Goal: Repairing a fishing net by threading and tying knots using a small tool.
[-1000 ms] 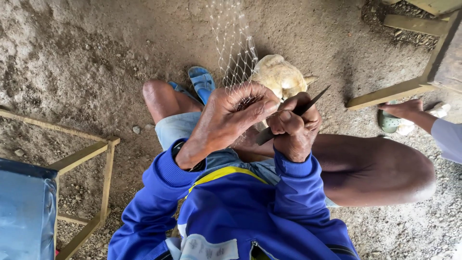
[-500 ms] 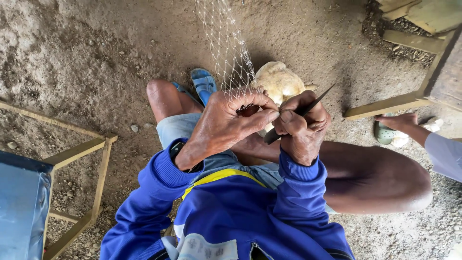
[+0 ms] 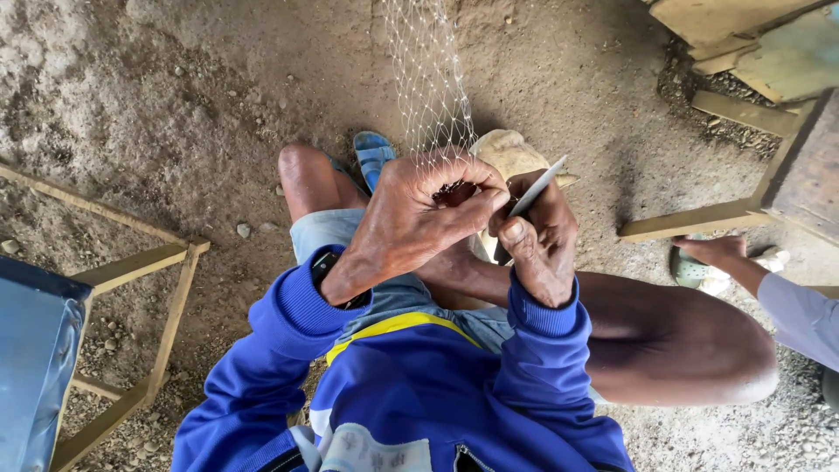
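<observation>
My left hand [image 3: 411, 218] pinched the net [image 3: 430, 96] edge w/ fingers curled tight; net hung taut from above down to my hands, over my knees. Right hand [image 3: 542, 236] gripped a needle [image 3: 535, 190], tip angled up-right, just beside the left fingertips. Another person's hand [image 3: 712, 252] lay near a wood frame [image 3: 690, 218].

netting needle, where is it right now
In the head view the netting needle sits just right of centre, pinched in the right hand, its tip pointing up and right beside the left hand gripping the net.
</observation>
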